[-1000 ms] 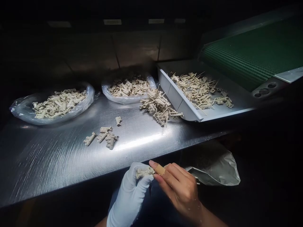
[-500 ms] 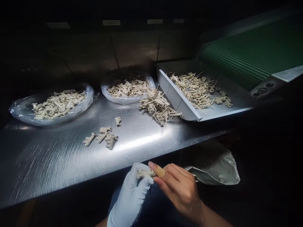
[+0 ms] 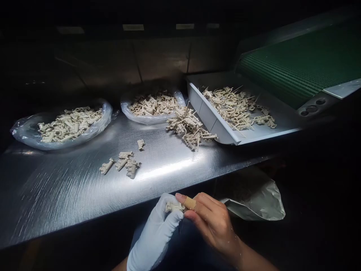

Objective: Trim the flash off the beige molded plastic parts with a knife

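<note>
Gloved left hand (image 3: pixel 158 235) pinches a small cream part (image 3: pixel 173 207) nearer than the table edge; bare right hand (image 3: pixel 216 222) grips its right end, finger over thumb. Probably light, stiff plastic — slick under cloth, thin ends perhaps brittle; best held by the thicker body. Beyond: glossy, scratched metal table (image 3: pixel 70 192), loose parts (image 3: pixel 131 167) left, pale tray (image 3: pixel 213 116) right. Far — green conveyor (image 3: pixel 296 64), dim wall (image 3: pixel 163 56).

Head camera, single view: worn on the person's head, facing forward and down. Near, lower centre: left hand (image 3: pixel 158 227), right hand (image 3: pixel 216 220). Mid-range: metal desk (image 3: pixel 81 192), seen obliquely. Upper right: green conveyor belt (image 3: pixel 304 58).
</note>
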A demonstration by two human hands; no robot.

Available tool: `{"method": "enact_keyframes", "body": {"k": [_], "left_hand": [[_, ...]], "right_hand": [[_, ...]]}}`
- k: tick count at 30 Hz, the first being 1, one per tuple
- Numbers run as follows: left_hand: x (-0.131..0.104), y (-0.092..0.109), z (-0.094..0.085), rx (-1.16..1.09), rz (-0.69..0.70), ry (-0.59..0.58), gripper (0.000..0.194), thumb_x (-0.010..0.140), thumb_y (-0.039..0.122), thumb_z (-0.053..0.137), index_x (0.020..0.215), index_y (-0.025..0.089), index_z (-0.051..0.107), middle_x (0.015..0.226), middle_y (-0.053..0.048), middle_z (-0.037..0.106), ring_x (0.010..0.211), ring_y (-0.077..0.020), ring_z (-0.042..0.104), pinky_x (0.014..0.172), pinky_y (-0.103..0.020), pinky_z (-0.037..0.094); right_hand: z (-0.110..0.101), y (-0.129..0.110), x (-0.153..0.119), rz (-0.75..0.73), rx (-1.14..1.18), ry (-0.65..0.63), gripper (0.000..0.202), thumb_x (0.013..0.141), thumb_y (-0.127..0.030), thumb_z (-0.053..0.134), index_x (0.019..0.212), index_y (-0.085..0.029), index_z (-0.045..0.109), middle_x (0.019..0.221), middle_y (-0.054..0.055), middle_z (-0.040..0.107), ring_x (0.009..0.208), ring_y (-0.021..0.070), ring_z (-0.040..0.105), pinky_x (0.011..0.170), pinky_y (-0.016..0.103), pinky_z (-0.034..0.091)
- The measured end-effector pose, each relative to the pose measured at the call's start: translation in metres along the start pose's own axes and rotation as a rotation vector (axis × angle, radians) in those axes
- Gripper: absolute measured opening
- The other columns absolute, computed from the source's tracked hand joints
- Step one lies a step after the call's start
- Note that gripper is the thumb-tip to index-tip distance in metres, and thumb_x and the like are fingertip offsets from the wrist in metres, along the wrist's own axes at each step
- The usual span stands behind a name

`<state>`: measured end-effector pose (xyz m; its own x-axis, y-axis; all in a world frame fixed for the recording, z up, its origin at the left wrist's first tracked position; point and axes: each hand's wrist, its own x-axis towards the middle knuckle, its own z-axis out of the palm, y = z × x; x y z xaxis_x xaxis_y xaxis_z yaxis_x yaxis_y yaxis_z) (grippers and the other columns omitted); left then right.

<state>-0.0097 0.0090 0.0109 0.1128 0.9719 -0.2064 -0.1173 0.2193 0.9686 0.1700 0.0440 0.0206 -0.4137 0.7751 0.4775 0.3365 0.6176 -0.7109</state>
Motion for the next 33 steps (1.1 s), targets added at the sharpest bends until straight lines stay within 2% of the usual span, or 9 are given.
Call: {"method": "enact_keyframes", "body": {"k": [3, 6, 10, 13, 16, 20, 26, 29, 33], "left_hand": [[0.0, -0.001, 0.0, -0.003, 0.013, 0.007, 0.018, 0.1, 0.039, 0.067, 0.093, 0.023, 0.07, 0.092, 0.0, 0.066, 0.087, -0.0175, 0.062, 0.085, -0.028, 0.051], [-0.001, -0.001, 0.001, -0.046, 0.042, 0.024, 0.014, 0.099, 0.037, 0.07, 0.094, 0.024, 0.072, 0.096, 0.001, 0.067, 0.09, -0.0169, 0.063, 0.085, -0.026, 0.052], [-0.003, -0.006, 0.001, -0.094, 0.05, 0.123, 0.016, 0.097, 0.04, 0.072, 0.105, 0.026, 0.075, 0.111, -0.002, 0.074, 0.102, -0.02, 0.068, 0.096, -0.03, 0.054], [-0.006, -0.005, 0.001, -0.006, 0.071, 0.203, 0.02, 0.101, 0.042, 0.065, 0.105, 0.026, 0.076, 0.095, -0.001, 0.075, 0.087, -0.0182, 0.069, 0.087, -0.028, 0.056], [-0.007, 0.0, 0.002, 0.117, 0.142, 0.201, 0.028, 0.104, 0.046, 0.057, 0.101, 0.026, 0.076, 0.09, -0.002, 0.076, 0.084, -0.0193, 0.069, 0.084, -0.028, 0.057], [-0.007, 0.006, 0.001, 0.183, 0.193, 0.058, 0.039, 0.107, 0.049, 0.048, 0.098, 0.026, 0.077, 0.095, -0.005, 0.077, 0.087, -0.0224, 0.071, 0.085, -0.03, 0.058], [-0.008, 0.006, 0.001, 0.198, 0.198, 0.065, 0.034, 0.109, 0.04, 0.047, 0.09, 0.024, 0.071, 0.089, -0.003, 0.066, 0.081, -0.0195, 0.063, 0.078, -0.029, 0.056], [-0.008, 0.007, -0.001, 0.226, 0.23, 0.048, 0.035, 0.108, 0.043, 0.049, 0.085, 0.025, 0.069, 0.086, -0.002, 0.062, 0.077, -0.0194, 0.058, 0.075, -0.029, 0.054], [-0.008, 0.004, -0.007, 0.279, 0.217, 0.001, 0.03, 0.109, 0.039, 0.048, 0.092, 0.027, 0.07, 0.093, -0.002, 0.061, 0.087, -0.0199, 0.059, 0.085, -0.03, 0.053]], "right_hand": [[0.0, 0.0, 0.001, 0.216, 0.197, 0.033, 0.039, 0.106, -0.054, 0.052, 0.11, -0.022, 0.075, 0.079, 0.002, 0.069, 0.063, 0.0134, 0.06, 0.055, 0.024, 0.047], [0.002, 0.002, 0.001, 0.386, 0.302, 0.01, 0.042, 0.105, -0.054, 0.053, 0.085, -0.021, 0.07, 0.072, -0.001, 0.064, 0.059, 0.0116, 0.054, 0.054, 0.022, 0.044], [0.005, 0.005, -0.003, 0.489, 0.346, -0.044, 0.033, 0.103, -0.053, 0.059, 0.102, -0.022, 0.069, 0.073, -0.001, 0.061, 0.063, 0.0127, 0.057, 0.056, 0.022, 0.047], [0.001, 0.004, -0.003, 0.345, 0.255, -0.008, 0.034, 0.108, -0.047, 0.051, 0.128, -0.025, 0.067, 0.088, 0.002, 0.067, 0.078, 0.016, 0.066, 0.068, 0.026, 0.055], [-0.005, 0.0, 0.001, 0.139, 0.118, 0.009, 0.033, 0.111, -0.029, 0.044, 0.134, -0.027, 0.068, 0.089, 0.003, 0.071, 0.082, 0.0167, 0.067, 0.075, 0.029, 0.055], [-0.005, -0.006, 0.006, 0.051, 0.05, 0.03, 0.027, 0.106, -0.016, 0.053, 0.125, -0.023, 0.07, 0.091, 0.003, 0.076, 0.079, 0.0162, 0.068, 0.072, 0.029, 0.056], [0.004, -0.005, 0.0, 0.142, 0.098, 0.145, 0.004, 0.101, -0.019, 0.062, 0.102, -0.022, 0.065, 0.085, 0.0, 0.072, 0.074, 0.0143, 0.071, 0.067, 0.024, 0.059], [0.005, -0.003, 0.0, 0.066, 0.017, 0.177, 0.007, 0.101, -0.015, 0.062, 0.098, -0.022, 0.063, 0.082, 0.0, 0.071, 0.071, 0.0146, 0.068, 0.065, 0.027, 0.056], [0.0, -0.004, 0.004, -0.014, -0.02, 0.163, 0.01, 0.099, -0.012, 0.064, 0.098, -0.021, 0.062, 0.081, 0.0, 0.072, 0.07, 0.0155, 0.068, 0.065, 0.03, 0.053]]}}
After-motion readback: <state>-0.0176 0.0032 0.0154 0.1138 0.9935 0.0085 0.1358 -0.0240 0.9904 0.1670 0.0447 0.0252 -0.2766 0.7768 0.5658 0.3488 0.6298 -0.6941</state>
